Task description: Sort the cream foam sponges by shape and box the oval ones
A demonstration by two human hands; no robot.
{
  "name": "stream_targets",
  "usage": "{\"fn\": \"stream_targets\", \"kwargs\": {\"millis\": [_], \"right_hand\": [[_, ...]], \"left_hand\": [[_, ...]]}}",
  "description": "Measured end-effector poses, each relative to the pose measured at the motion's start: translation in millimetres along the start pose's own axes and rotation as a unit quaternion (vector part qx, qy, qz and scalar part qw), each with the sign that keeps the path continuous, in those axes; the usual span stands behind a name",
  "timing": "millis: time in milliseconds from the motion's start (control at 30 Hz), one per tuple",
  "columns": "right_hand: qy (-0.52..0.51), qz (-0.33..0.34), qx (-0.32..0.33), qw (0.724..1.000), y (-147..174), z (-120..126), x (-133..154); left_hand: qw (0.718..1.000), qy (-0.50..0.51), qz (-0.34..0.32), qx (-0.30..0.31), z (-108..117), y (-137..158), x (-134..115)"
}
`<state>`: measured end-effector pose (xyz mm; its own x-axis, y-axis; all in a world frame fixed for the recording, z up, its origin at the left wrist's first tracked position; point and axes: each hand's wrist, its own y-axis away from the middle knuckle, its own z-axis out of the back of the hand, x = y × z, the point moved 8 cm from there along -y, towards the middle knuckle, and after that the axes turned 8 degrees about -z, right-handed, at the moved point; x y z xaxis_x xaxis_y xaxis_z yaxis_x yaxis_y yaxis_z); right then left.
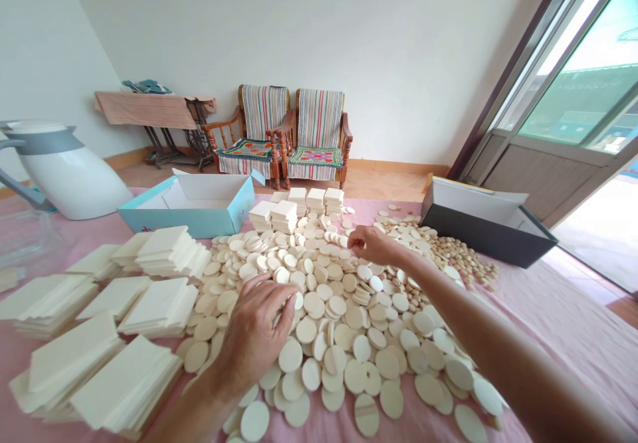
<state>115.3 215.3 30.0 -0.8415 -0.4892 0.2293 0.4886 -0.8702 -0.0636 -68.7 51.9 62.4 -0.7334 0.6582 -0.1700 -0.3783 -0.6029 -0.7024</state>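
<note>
Pale round wooden discs (312, 374) lie in a wide, loose heap in the middle of the cloth. My left hand (259, 327) rests low over the left part of this heap, its fingers bent but apart and its thumb spread from the forefinger. Discs lie under and around its fingertips, and none is plainly held. Farther off, my right hand (373, 245) reaches to the far side of the heap. Its fingers are closed in a pinch, touching a short row of discs (335, 238); whatever is between the fingertips is hidden.
Stacks of square wooden pieces (159, 300) stand at left; smaller stacks (284, 214) stand behind the heap. Small wooden pieces (461, 257) lie at right by a dark box (478, 230). A light-blue box (199, 220) and white jug (74, 177) stand at back left on the pink cloth (543, 337).
</note>
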Motion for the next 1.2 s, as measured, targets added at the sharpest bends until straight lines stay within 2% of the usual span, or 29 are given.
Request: {"fn": "stream_targets", "kwargs": {"millis": [100,233,367,467,567,700,800,900,967,1067,1133,1200], "right_hand": [[-0.023,0.02,0.046,0.998,8.9,5.5,6.5],[0.034,0.014,0.087,0.995,10.8,-5.2,11.7],[0.089,0.009,0.07,0.994,7.7,-10.4,18.9],[0.065,-0.002,0.003,0.998,12.9,7.1,11.6],[0.014,-0.068,-0.101,0.992,33.1,37.9,-30.1],[0.026,-0.213,-0.193,0.957,81.3,63.0,-123.4],[0.083,-0.307,-0.212,0.924,116.0,66.1,-183.2],[0.113,-0.356,-0.21,0.903,135.4,62.9,-210.7],[0.101,-0.361,-0.23,0.898,140.7,62.8,-207.2],[0.045,-0.315,-0.259,0.912,140.0,61.4,-175.1],[-0.004,-0.271,-0.261,0.926,138.1,58.3,-146.3],[-0.046,-0.238,-0.265,0.933,138.7,55.6,-120.4]], "left_hand": [[1.0,0.003,-0.001,-0.001,0.3,-0.6,-1.1],[1.0,0.003,-0.005,-0.005,1.6,-1.2,-2.0],[1.0,-0.001,-0.004,-0.007,3.0,-1.9,-1.6],[1.0,-0.003,-0.004,-0.004,2.8,-2.4,-1.1],[1.0,-0.008,-0.007,-0.005,2.8,-2.6,-1.4],[0.999,-0.028,-0.012,-0.016,5.0,-3.3,-4.6],[0.999,-0.036,-0.016,-0.019,5.6,-3.9,-6.9],[0.999,-0.035,-0.018,-0.016,4.2,-3.6,-5.7],[0.999,-0.037,-0.017,-0.016,3.0,-3.5,-4.0],[0.999,-0.038,-0.016,-0.003,0.3,-7.0,-8.6],[0.999,-0.025,-0.023,0.04,-6.4,-13.1,-22.0],[0.993,0.003,-0.045,0.108,-18.5,-20.4,-45.8]]}}
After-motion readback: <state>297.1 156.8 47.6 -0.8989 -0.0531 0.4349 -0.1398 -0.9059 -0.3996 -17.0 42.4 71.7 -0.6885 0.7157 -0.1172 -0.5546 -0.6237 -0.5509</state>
